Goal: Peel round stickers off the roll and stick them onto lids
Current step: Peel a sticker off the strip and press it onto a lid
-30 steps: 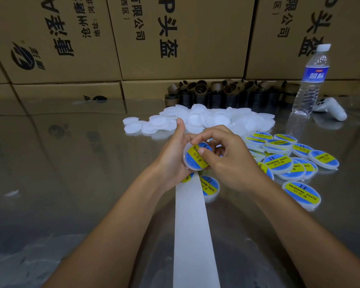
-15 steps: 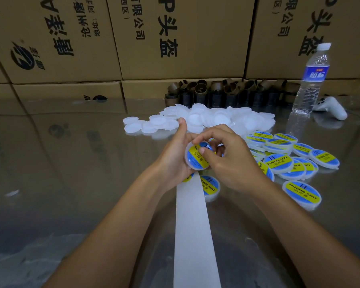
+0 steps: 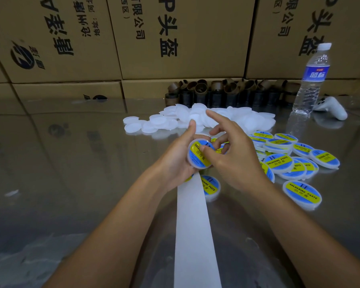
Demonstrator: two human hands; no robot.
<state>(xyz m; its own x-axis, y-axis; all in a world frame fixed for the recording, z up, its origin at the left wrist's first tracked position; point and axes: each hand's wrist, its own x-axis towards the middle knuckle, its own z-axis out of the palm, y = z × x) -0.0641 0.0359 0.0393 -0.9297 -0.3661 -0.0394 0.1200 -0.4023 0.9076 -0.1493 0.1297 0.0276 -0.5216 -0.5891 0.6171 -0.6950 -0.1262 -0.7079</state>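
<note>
**Q:** Head view: what does each of the hands hold?

**A:** The left hand [image 3: 179, 161] curls its fingers round a white lid [image 3: 192, 163], raised above the surface [image 3: 71, 163]. A round blue-and-yellow sticker [image 3: 195, 151] marked "SOLDERING PASTE" covers the lid's face.

**Q:** And the right hand [image 3: 235, 161]?

**A:** Its thumb presses flat on the sticker. The index finger is stretched straight, and the hand grips nothing.

**Q:** Where are the remaining parts?

**A:** A white backing strip [image 3: 193, 235] runs from beneath the hands to the lower edge. Blank lids [image 3: 166, 119] are heaped behind the hands, and labelled lids [image 3: 299, 163] overlap at the right. Farther right stand a water bottle [image 3: 312, 80] and a white controller [image 3: 333, 107]. Dark cardboard cores [image 3: 216, 92] line the cardboard cartons [image 3: 175, 38].
</note>
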